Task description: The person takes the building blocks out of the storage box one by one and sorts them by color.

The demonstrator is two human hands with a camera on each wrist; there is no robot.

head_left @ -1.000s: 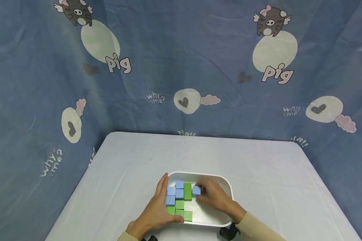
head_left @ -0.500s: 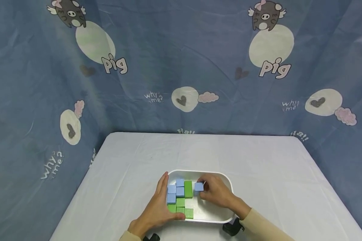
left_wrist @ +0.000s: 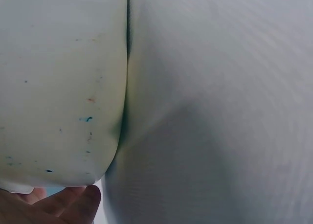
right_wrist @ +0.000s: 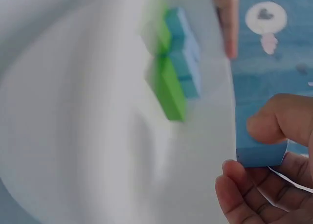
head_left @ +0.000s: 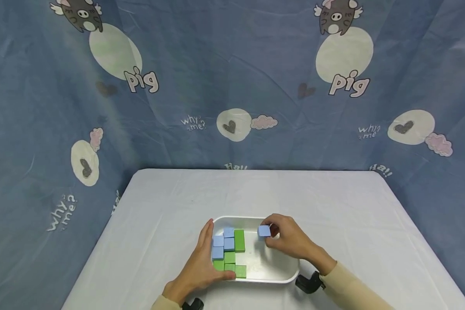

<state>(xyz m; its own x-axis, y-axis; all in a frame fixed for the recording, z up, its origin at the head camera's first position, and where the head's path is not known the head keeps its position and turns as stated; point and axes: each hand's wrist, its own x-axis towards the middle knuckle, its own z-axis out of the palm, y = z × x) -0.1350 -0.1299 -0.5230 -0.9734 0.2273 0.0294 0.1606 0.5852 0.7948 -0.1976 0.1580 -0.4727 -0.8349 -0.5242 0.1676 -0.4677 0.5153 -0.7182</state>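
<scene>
A white tray [head_left: 290, 271] sits near the front edge of a table covered with a pale cloth [head_left: 333, 206]. The person's right hand [head_left: 290, 237] hovers over the far right part of the tray and pinches one blue block [head_left: 264, 231] between thumb and curled fingers, holding it clear of the tray floor and apart from the other blocks. The right wrist view, which is blurred, shows the same blue block [right_wrist: 259, 136] clamped between a thumb above and fingertips [right_wrist: 234, 185] below.

The left hand [head_left: 201, 267] lies flat along the tray's left wall, fingers straight and together, thumb reaching along the near rim.

Inside the tray, against the left side, a packed cluster of blocks [head_left: 228, 254] holds four blue blocks at the far left and about five green ones to the right and nearer the viewer; the exact green count is hard to make out.

Behind the table hangs a blue curtain [head_left: 232, 77] printed with two cartoon pigs and the word "pig" twice.
</scene>
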